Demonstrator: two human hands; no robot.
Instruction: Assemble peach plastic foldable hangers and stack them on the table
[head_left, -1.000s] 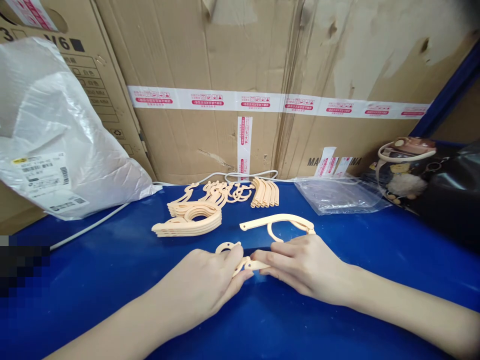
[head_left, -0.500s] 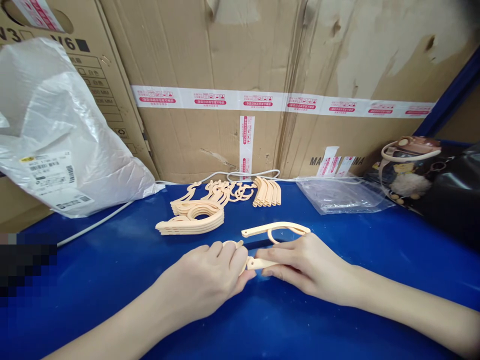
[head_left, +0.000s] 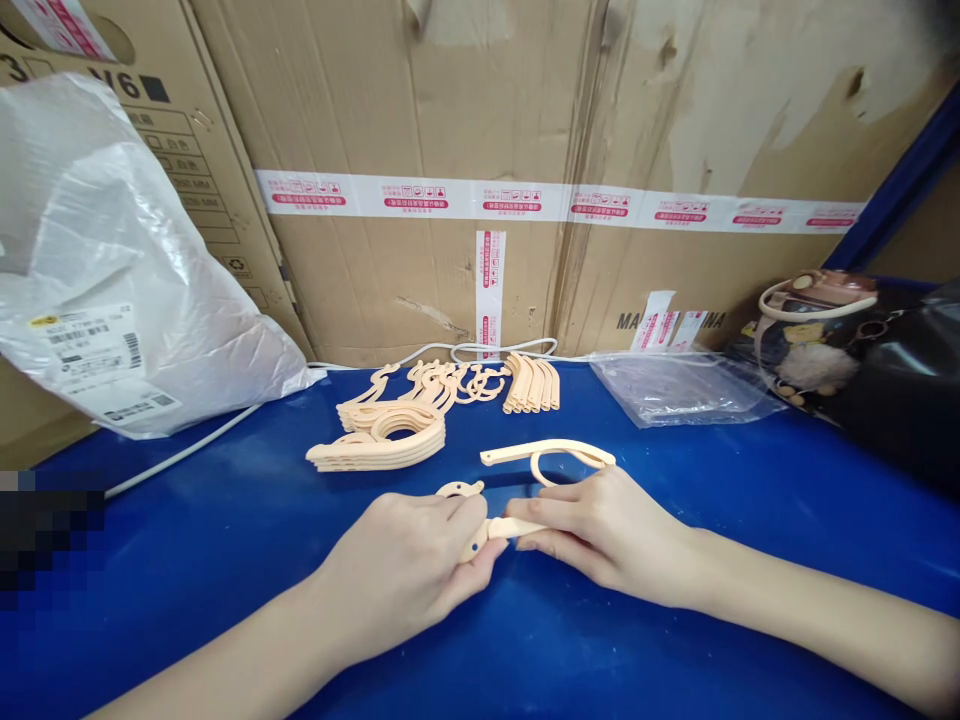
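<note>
Fingers (head_left: pixel 471 515) of the left hand (head_left: pixel 409 545) are pinched on a cream curved piece (head_left: pixel 472 548), and those of the right hand (head_left: pixel 626 535) are closed on a slim cream strip (head_left: pixel 519 527). Both pieces lie between the hands, above the blue worktop (head_left: pixel 510 650). The strip's long axis runs roughly left to right, its left end meeting the curved piece, with the left hand nearer that contact. Beyond the right knuckles shows a bent cream arm (head_left: pixel 540 452); whether it joins the strip, I cannot tell.
</note>
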